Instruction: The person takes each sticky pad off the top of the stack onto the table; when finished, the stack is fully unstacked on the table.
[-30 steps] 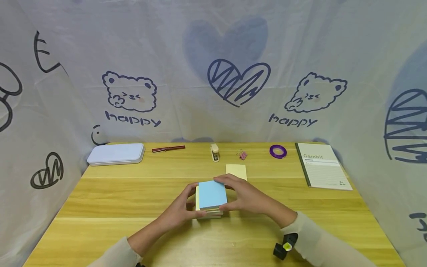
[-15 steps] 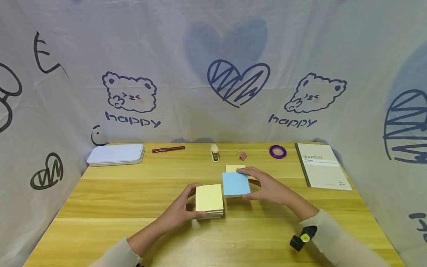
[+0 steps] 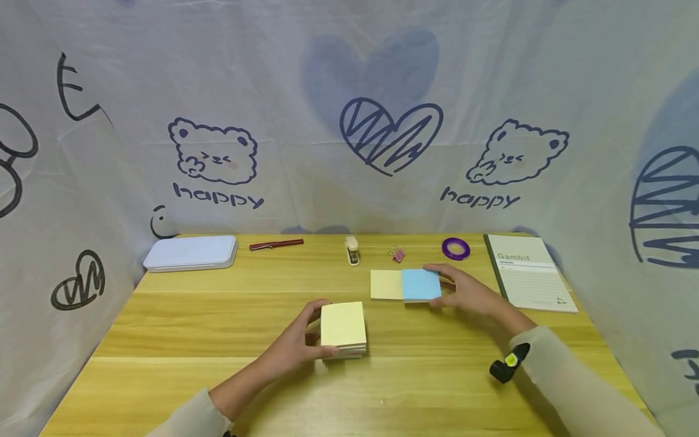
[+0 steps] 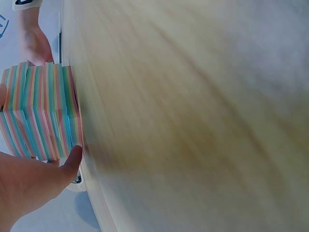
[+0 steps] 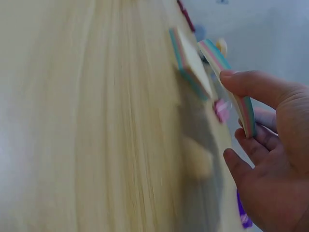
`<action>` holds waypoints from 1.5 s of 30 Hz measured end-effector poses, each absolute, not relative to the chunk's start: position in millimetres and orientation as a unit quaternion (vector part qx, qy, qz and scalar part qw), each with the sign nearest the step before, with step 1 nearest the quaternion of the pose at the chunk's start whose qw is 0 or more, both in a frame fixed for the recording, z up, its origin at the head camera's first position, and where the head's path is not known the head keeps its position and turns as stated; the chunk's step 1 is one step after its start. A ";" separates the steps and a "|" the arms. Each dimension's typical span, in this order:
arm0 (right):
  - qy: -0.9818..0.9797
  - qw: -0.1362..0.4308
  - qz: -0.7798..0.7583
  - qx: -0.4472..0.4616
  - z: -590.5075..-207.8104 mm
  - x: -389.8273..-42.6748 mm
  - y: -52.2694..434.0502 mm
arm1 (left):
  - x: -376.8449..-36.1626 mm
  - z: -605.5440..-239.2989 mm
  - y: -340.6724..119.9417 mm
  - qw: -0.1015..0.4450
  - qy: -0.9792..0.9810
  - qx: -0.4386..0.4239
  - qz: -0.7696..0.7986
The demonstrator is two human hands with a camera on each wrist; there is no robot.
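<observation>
A tall stack of sticky note pads (image 3: 343, 325), yellow on top, stands on the wooden table, and my left hand (image 3: 299, 341) grips its left side. Pink, teal and yellow stripes run through the stack's edges (image 4: 41, 111) in the left wrist view. Farther right, my right hand (image 3: 464, 292) pinches a blue-topped sticky note pad (image 3: 421, 284) by its right side. Thumb and fingers hold this thin striped pad (image 5: 227, 72) above the tabletop in the right wrist view. A yellow sticky note pad (image 3: 386, 284) lies just left of the blue one.
Along the back of the table are a white case (image 3: 191, 252), a dark red pen (image 3: 276, 244), a small cream stapler (image 3: 352, 250), pink binder clips (image 3: 397, 254), a purple tape roll (image 3: 455, 248) and a notebook (image 3: 528, 273). Printed white cloth (image 3: 306, 182) hangs behind.
My right hand has lifted the blue-topped pad off the stack and carried it right and away, beside the yellow pad. My left hand stays at the stack, whose top is now yellow.
</observation>
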State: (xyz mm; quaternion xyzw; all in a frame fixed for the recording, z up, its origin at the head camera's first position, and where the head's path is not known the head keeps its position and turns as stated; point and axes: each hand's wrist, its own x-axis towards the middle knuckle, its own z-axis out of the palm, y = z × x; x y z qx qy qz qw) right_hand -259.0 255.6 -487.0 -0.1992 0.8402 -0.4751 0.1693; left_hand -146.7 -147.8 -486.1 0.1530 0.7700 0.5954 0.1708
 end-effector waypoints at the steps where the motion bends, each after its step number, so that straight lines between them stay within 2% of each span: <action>1: 0.843 0.168 -0.472 -0.197 -489.4 -261.5 258.9 | -146.7 -486.0 -147.8 0.171 0.770 0.153 0.596; 9: 0.855 0.163 -0.448 -0.206 -504.8 -276.5 272.0 | -146.0 -485.4 -148.2 0.169 0.776 0.150 0.589; 23: 0.891 0.151 -0.349 -0.247 -505.2 -287.2 271.7 | -146.1 -485.4 -148.1 0.166 0.772 0.152 0.594; 36: 0.895 0.148 -0.352 -0.231 -501.1 -283.1 270.6 | -146.8 -486.7 -148.3 0.170 0.770 0.156 0.594; 45: 0.894 0.114 -0.378 -0.211 -490.1 -268.7 261.9 | -147.8 -485.9 -148.1 0.171 0.774 0.153 0.589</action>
